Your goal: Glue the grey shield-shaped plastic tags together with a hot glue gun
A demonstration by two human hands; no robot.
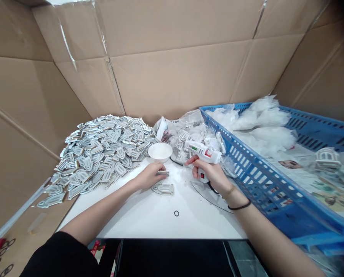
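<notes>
My left hand (150, 176) rests on the white tabletop (149, 215), its fingertips pinching a small silver metal clip (163, 173). Just in front of that hand lies one flat grey-white cut-out piece (162, 188). My right hand (211, 174) grips the handle of a white glue gun (203, 151), held above the table with its nozzle pointing left toward the clip. A dark band circles my right wrist. A small white bowl (160, 151) stands just beyond both hands.
A big heap of grey-white cut-out pieces (102, 148) covers the table's left. Plastic bags of parts (189, 129) lie behind the bowl. A blue crate (264, 181) with white stuffing fills the right. A small black ring (176, 213) lies near the front. Cardboard walls (172, 69) surround everything.
</notes>
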